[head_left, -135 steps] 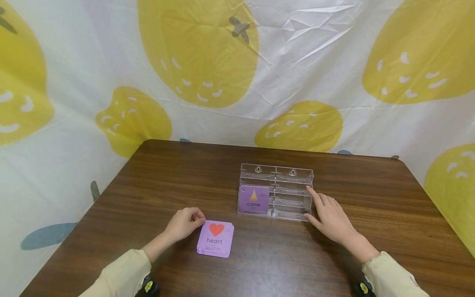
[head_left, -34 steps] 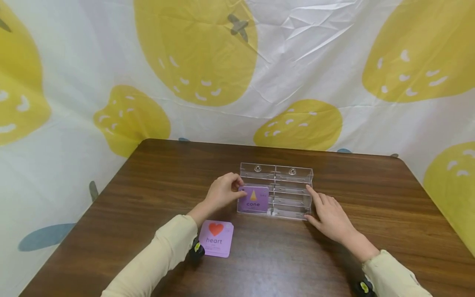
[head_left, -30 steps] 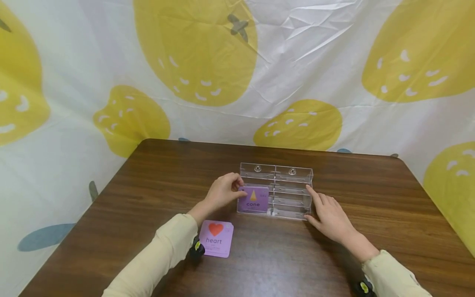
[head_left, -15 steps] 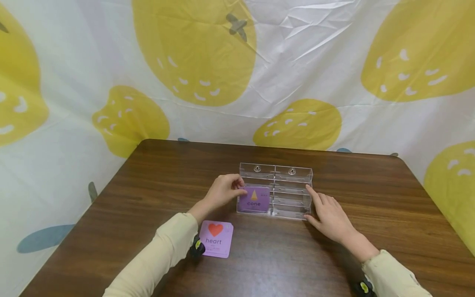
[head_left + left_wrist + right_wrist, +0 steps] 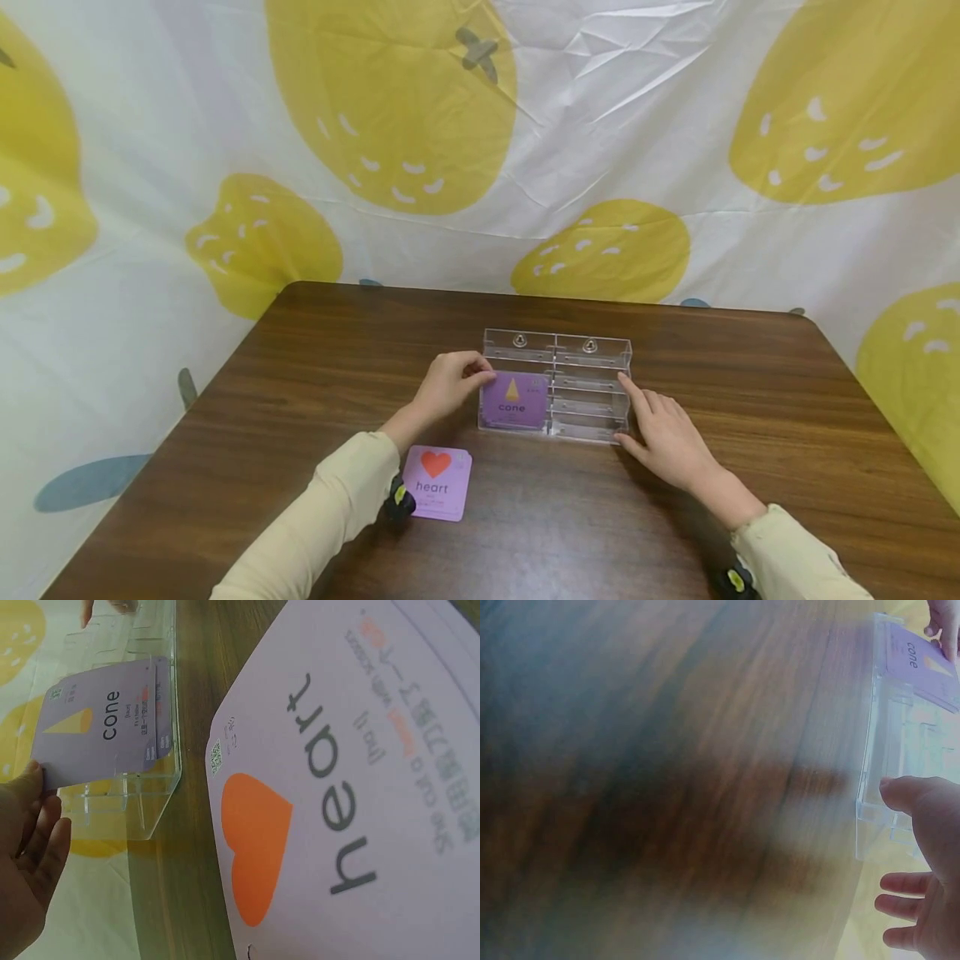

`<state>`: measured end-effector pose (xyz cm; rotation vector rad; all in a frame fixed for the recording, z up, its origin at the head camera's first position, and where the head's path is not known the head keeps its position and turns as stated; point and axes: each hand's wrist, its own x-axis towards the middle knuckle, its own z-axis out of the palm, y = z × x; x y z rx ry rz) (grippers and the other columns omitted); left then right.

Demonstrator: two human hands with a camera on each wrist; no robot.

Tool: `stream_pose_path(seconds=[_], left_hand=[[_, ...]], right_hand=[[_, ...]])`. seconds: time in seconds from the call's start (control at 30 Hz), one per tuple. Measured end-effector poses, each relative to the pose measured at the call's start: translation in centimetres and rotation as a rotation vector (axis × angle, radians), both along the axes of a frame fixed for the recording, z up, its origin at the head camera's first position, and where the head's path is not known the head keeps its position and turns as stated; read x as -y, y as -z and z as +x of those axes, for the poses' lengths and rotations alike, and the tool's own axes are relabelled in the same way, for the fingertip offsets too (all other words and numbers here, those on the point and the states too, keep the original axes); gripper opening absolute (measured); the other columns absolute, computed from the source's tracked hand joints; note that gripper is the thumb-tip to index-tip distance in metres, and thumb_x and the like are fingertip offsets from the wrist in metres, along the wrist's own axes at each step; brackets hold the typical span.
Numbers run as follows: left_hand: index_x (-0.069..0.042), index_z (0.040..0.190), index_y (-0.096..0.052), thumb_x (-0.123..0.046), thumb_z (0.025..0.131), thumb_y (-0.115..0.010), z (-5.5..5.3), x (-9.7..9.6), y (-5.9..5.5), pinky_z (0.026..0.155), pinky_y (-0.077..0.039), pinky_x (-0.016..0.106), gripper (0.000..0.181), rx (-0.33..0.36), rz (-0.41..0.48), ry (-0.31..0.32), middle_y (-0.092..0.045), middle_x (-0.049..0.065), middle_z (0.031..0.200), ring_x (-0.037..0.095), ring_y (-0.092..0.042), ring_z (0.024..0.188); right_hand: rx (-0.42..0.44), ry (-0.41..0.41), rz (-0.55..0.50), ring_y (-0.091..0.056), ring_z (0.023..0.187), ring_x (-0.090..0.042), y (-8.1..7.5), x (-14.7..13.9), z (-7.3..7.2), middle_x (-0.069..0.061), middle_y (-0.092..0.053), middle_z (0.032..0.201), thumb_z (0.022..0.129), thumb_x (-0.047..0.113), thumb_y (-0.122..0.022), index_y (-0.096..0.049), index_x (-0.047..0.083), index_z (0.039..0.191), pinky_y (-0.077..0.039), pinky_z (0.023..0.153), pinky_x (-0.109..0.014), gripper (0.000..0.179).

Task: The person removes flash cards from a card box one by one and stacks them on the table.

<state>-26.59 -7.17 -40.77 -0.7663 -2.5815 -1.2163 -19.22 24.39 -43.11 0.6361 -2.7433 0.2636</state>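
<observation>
My left hand (image 5: 444, 387) pinches the upper left corner of a purple flashcard printed "cone" (image 5: 514, 400). That card leans in the lower left slot of a clear plastic tiered card holder (image 5: 592, 363); in the left wrist view, more card edges show behind the cone card (image 5: 90, 724). Along the holder's right side rests my right hand (image 5: 672, 440), its fingers extended and its thumb touching the lower front corner. A stack of purple flashcards with a heart on top (image 5: 442, 487) lies on the table, partly under my left wrist.
The brown wooden table (image 5: 570, 533) reaches back to a white cloth (image 5: 420, 250) printed with yellow lemons, which hangs behind it and at both sides. Black wrist cameras (image 5: 399, 498) sit below both sleeves. The holder's right column of slots holds no cards.
My left hand has gone from the heart stack to the holder and now pinches the cone card. Over the last half second the card has shifted slightly upward. The right hand stays put.
</observation>
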Motion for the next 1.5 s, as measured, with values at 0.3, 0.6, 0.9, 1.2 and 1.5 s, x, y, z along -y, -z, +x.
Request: stream_pose_path(seconds=[0.3, 0.6, 0.9, 1.2, 1.5], left_hand=[[-0.007, 0.078, -0.066, -0.014, 0.082, -0.066, 0.0, 0.3, 0.0, 0.06, -0.045, 0.02, 0.009, 0.028, 0.001, -0.018, -0.064, 0.001, 0.074, 0.009, -0.052, 0.066], [-0.007, 0.079, -0.064, -0.013, 0.084, -0.064, -0.2, 0.4, 0.0, 0.059, -0.042, 0.021, 0.008, 0.006, 0.014, -0.02, -0.062, 0.001, 0.073, 0.009, -0.049, 0.065], [-0.007, 0.081, -0.06, -0.011, 0.086, -0.061, -0.3, 0.5, -0.5, 0.058, -0.041, 0.023, 0.007, -0.01, 0.089, -0.029, -0.059, 0.002, 0.072, 0.017, -0.051, 0.067], [-0.007, 0.082, -0.06, -0.012, 0.086, -0.061, -0.3, 0.8, -1.3, 0.059, -0.041, 0.022, 0.006, -0.025, 0.116, -0.035, -0.059, 0.002, 0.073, 0.012, -0.05, 0.066], [-0.006, 0.083, -0.06, -0.011, 0.087, -0.06, -0.4, 1.2, -1.9, 0.058, -0.041, 0.022, 0.006, -0.036, 0.126, -0.021, -0.06, 0.003, 0.074, 0.017, -0.051, 0.067]], right_hand=[[0.002, 0.0, -0.002, -0.051, 0.1, -0.04, -0.1, 0.0, 0.0, -0.026, -0.053, 0.108, 0.078, 0.027, -0.07, -0.02, 0.002, 0.141, -0.037, 0.089, -0.052, 0.085], [0.005, 0.002, -0.007, -0.051, 0.101, -0.041, -0.1, 0.0, 0.1, -0.026, -0.053, 0.109, 0.078, 0.027, -0.07, -0.02, 0.002, 0.141, -0.037, 0.089, -0.052, 0.084], [0.014, 0.008, -0.001, -0.05, 0.101, -0.04, -0.1, -0.1, 0.2, -0.026, -0.053, 0.109, 0.078, 0.027, -0.07, -0.019, 0.002, 0.141, -0.036, 0.09, -0.052, 0.084], [0.006, 0.008, 0.0, -0.051, 0.1, -0.04, -0.1, -0.1, 0.2, -0.025, -0.053, 0.108, 0.078, 0.026, -0.07, -0.02, 0.002, 0.141, -0.037, 0.089, -0.052, 0.084], [0.005, 0.005, -0.003, -0.051, 0.1, -0.04, -0.1, -0.1, 0.2, -0.026, -0.053, 0.108, 0.078, 0.026, -0.071, -0.021, 0.002, 0.141, -0.037, 0.089, -0.052, 0.084]])
